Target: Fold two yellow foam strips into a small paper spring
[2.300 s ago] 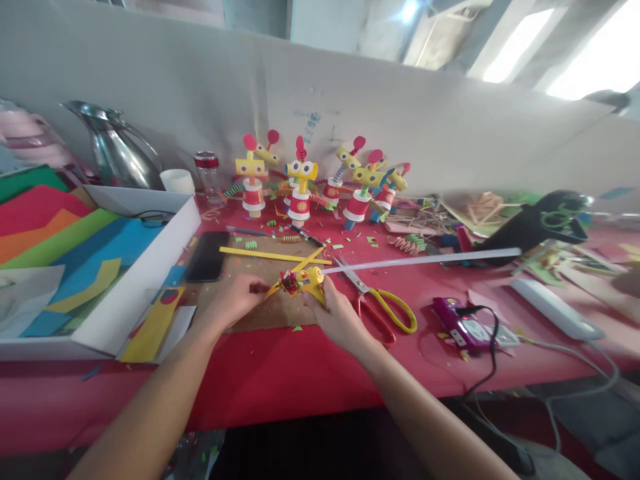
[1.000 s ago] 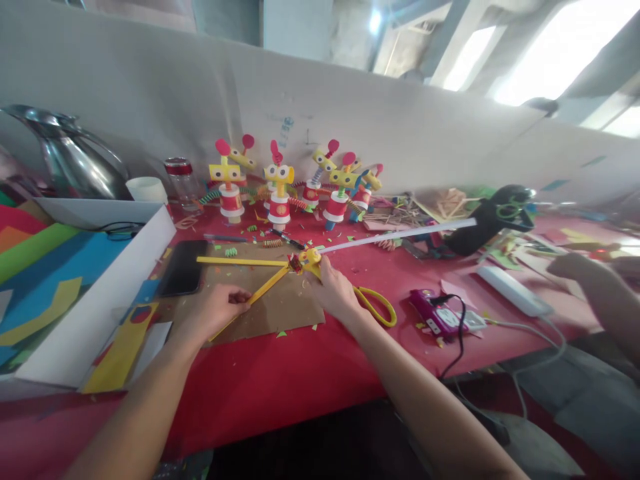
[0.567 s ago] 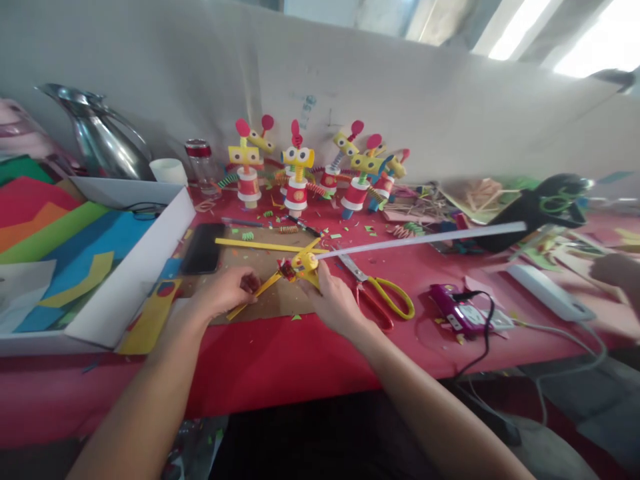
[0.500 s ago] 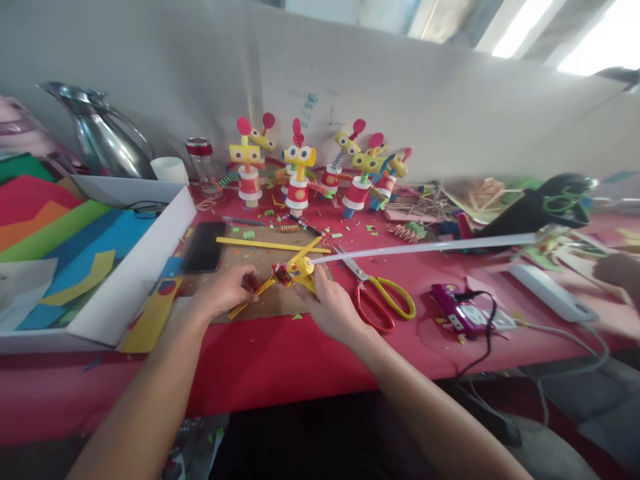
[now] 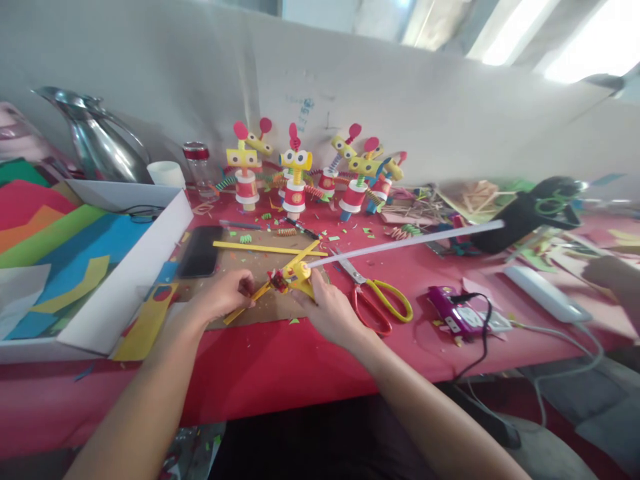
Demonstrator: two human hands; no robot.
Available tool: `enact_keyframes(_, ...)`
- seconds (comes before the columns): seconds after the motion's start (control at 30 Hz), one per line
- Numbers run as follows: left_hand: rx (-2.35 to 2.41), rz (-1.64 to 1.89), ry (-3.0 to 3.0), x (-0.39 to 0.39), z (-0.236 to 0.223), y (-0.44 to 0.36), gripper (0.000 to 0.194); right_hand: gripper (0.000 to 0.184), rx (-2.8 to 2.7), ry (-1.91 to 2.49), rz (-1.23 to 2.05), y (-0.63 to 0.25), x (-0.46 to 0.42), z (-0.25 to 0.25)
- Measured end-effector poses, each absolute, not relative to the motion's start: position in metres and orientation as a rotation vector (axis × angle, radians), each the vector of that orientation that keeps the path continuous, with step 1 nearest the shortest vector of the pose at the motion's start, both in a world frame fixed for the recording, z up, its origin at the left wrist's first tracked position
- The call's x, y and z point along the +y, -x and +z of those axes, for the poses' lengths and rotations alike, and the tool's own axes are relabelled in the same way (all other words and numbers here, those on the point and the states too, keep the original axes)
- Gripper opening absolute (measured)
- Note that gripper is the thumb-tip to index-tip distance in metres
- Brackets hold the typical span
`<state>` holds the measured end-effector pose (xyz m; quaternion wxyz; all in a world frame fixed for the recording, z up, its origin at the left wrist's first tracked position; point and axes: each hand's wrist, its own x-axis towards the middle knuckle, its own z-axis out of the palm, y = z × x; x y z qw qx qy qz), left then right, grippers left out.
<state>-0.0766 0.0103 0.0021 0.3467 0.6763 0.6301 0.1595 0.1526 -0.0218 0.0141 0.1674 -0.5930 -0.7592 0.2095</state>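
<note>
My right hand [image 5: 333, 308] is closed around a small yellow hot glue gun [image 5: 301, 272]. A long whitish glue stick [image 5: 410, 242] sticks out of the gun's back, slanting up to the right. The gun's red-marked nozzle end lies over yellow paper strips [image 5: 261, 292] above a brown cardboard sheet [image 5: 285, 308]. My left hand [image 5: 225, 293] pinches the near ends of these strips between thumb and fingers. Another yellow strip [image 5: 265, 249] lies flat just beyond. Scissors [image 5: 373, 290] with one red and one yellow handle rest beside my right hand.
Several paper-cup robot figures [image 5: 295, 190] stand along the wall. At left are a white box [image 5: 130, 280] of coloured paper, a phone [image 5: 201, 251] and a steel jug [image 5: 103, 137]. A purple corded device [image 5: 457, 312] and power strip [image 5: 545, 293] lie right, near another person's hand [image 5: 610, 277].
The glue stick's far end has swung up and left. My hands stay nearly in place, still on the gun and the strips. The whole view has shifted slightly.
</note>
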Motion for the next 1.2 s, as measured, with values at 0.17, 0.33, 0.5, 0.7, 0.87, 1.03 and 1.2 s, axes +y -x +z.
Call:
enact_keyframes(0.17, 1.548, 0.380, -1.746, 0.010, 0.002, 0.073, 0.024, 0.026, -1.804, 1.734, 0.644, -0.198, 0.020, 0.017)
enact_keyframes(0.33, 1.568, 0.382, -1.883, 0.009, -0.002, 0.069, 0.027, 0.029, -1.401, 1.960, 0.680, -0.273, 0.074, 0.012)
enact_keyframes(0.5, 1.680, 0.334, -1.958, 0.009, 0.002, 0.068, 0.020, 0.039, -1.431, 2.256, 0.481, -0.311, 0.093, 0.000)
enact_keyframes(0.7, 1.728, 0.452, -1.863, 0.005, 0.012, 0.066, 0.021, 0.047, -1.598, 2.422, 0.112, -0.303, 0.074, 0.008)
enact_keyframes(0.87, 1.537, 0.791, -1.643, 0.004, 0.012, 0.062, 0.024, 0.029, -1.783, 1.855, 0.167, -0.238, 0.042, 0.029)
enact_keyframes(1.03, 1.367, 0.880, -1.658, -0.001, 0.018, 0.052, 0.025, 0.034, -1.445, 1.060, 1.356, -0.139, 0.012, 0.016)
enact_keyframes(1.2, 1.414, 0.899, -1.705, -0.007, 0.023, 0.047, 0.026, 0.029, -1.129, 1.058, 1.489, -0.106, 0.009, 0.002)
